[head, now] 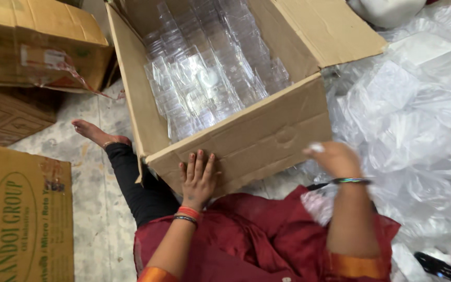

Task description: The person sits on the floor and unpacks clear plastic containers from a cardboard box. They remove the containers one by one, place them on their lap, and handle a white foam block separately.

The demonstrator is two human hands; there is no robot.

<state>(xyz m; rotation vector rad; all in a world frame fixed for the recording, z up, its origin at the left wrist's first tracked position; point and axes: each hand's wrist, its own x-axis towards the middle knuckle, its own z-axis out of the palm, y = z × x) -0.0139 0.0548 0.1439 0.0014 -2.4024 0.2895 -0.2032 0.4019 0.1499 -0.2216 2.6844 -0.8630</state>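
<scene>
Red fabric fills the bottom of the frame, the person's garment (257,245) bunched over the lap, and both forearms rise out of it toward a big open cardboard box (267,138) at centre. Left hand (198,176) first: it lies flat on the near wall of the box, palm down, fingers straight and close together with only slight gaps, gripping nothing; by the look of it, it is there to brace the box so it stays tilted toward the person. Right hand (332,158) sits just right of centre, lifted beside the box's near corner, blurred, its fingers curled in around something small and pale (too smeared to name, so I cannot tell what it pinches). Inside the box, upper centre, clear plastic containers (204,78) are stacked in dense rows against the far wall, which keeps them upright and leaves the near part of the box open for reaching in. Over on the right side of the frame, a heap of clear plastic bags (418,115) spreads across the floor, just beside the right hand. Upper left, more closed cartons (32,47) are piled; lower left, another printed carton (22,219) stands on the stone floor (97,209). One bare foot (92,131) pokes out left of the box, leg stretched alongside it.
</scene>
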